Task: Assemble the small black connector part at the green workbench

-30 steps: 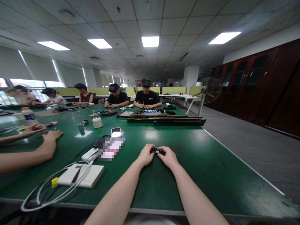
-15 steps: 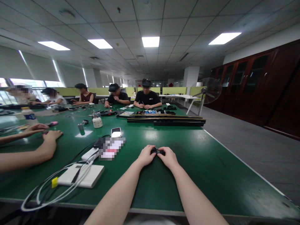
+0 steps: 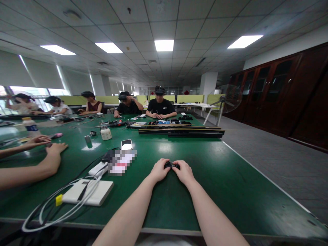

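Between my two hands is a small black object (image 3: pixel 171 165), low over the green table (image 3: pixel 220 191); it is too small and too covered by fingers to name. My left hand (image 3: pixel 160 170) grips its left end, thumb and fingers closed on it. On its right end my right hand (image 3: pixel 183 171) is closed in the same way. Only the middle of the black object shows between the thumbs.
Left of my arms lie a white flat box (image 3: pixel 89 193), looped white cables (image 3: pixel 44 208) and a phone (image 3: pixel 126 145). A white jar (image 3: pixel 106 133) stands beyond. Long black bars (image 3: pixel 179 131) cross the table ahead. A co-worker's arms (image 3: pixel 38 167) rest at left.
My hands and the black object stay almost still. Across the table, a co-worker in black has raised a hand to the head; another at far left has also lifted an arm.
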The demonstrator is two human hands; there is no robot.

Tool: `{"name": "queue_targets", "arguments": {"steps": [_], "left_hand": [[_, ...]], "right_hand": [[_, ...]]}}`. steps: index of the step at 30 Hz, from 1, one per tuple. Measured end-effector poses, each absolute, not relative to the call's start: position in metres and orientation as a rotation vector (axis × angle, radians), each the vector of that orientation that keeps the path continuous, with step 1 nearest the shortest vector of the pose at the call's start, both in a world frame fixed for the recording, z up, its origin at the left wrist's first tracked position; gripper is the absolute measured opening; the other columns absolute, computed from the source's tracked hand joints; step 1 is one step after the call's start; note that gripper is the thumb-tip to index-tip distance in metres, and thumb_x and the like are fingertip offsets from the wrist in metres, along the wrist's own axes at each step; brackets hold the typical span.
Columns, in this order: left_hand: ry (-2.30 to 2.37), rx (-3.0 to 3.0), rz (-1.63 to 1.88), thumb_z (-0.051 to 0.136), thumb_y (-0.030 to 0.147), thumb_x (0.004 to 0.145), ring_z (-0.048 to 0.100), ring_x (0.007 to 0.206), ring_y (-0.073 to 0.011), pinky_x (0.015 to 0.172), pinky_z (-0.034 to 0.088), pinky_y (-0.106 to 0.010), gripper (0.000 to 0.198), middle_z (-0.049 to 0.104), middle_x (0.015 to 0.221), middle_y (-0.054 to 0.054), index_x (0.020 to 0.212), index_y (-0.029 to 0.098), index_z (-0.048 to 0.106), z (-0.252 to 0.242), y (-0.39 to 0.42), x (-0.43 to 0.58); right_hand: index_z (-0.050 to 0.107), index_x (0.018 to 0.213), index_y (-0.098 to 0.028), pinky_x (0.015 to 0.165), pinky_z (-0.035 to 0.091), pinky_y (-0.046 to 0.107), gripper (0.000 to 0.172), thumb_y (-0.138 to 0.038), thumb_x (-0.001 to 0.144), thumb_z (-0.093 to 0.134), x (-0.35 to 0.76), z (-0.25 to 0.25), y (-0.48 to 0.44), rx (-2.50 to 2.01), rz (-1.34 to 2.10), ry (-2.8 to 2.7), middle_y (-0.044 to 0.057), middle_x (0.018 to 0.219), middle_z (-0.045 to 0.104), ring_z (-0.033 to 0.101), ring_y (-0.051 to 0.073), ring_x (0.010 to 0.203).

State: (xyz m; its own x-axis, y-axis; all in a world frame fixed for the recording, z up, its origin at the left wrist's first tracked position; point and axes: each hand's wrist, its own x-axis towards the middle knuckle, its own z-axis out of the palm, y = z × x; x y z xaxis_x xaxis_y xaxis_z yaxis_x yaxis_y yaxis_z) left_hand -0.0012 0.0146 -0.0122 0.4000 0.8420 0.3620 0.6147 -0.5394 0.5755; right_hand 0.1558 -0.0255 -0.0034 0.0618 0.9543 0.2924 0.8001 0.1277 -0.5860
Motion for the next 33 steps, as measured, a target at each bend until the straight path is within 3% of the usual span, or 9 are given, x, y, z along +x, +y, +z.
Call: {"name": "queue_targets", "arguments": {"steps": [33], "left_hand": [[1.259, 2.303, 0.928, 0.058, 0.017, 0.076, 0.056, 0.1, -0.0211, 0.092, 0.042, -0.033, 0.033, 0.059, 0.105, -0.008, 0.109, 0.018, 0.058, -0.0124, 0.0142, 0.0015]], "right_hand": [[0.059, 0.095, -0.024, 0.087, 0.04, 0.033, 0.018, -0.023, 0.079, 0.05, 0.151, 0.0037, -0.0329, -1.653, 0.215, -1.829, 0.003, 0.11, 0.06, 0.052, 0.021, 0.102]]}}
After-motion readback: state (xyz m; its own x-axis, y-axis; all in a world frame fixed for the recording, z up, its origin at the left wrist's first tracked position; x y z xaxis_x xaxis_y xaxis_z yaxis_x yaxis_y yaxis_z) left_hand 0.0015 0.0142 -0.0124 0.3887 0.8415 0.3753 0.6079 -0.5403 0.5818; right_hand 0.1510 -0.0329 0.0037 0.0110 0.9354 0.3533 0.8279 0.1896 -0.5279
